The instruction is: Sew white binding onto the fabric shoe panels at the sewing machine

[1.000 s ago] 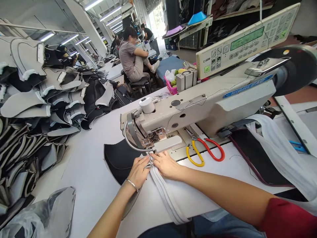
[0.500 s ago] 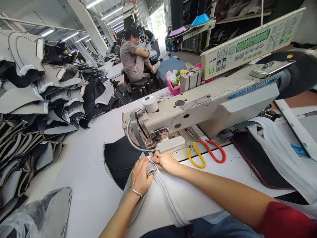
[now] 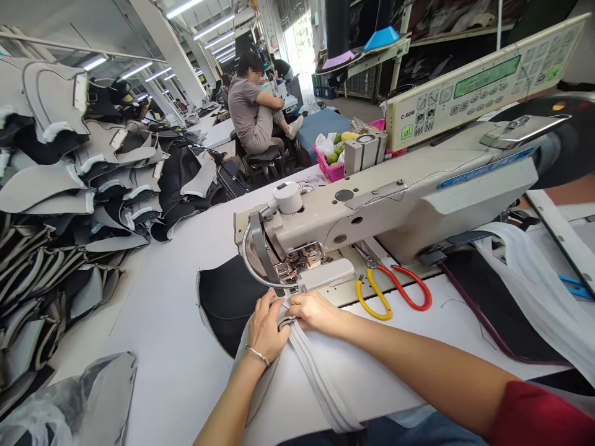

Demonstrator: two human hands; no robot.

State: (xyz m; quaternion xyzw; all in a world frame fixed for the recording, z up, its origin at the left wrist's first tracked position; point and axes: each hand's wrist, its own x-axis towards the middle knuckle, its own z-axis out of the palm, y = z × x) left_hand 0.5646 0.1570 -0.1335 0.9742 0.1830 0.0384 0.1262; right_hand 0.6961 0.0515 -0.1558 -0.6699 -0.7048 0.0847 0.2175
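My left hand presses on a black and grey fabric piece, its fingers closed over the grey edge close to the needle area. Beside it my right hand pinches a pale grey zipper tape where it meets that edge. The tape trails down over the table's front edge. Just beyond my fingertips stands the head of an industrial sewing machine; the needle itself is hidden. Scissors with one yellow and one red handle lie on the machine bed, right of my hands.
Stacks of grey and black fabric pieces fill the left side. A clear plastic bag lies at the lower left. On the right are a dark tray, a white strip and a control panel. A person sits behind, near a pink basket.
My right hand has shifted slightly, its fingers now more curled over the tape beside the fabric edge. My left hand stays on the fabric. The whole view has moved a little.
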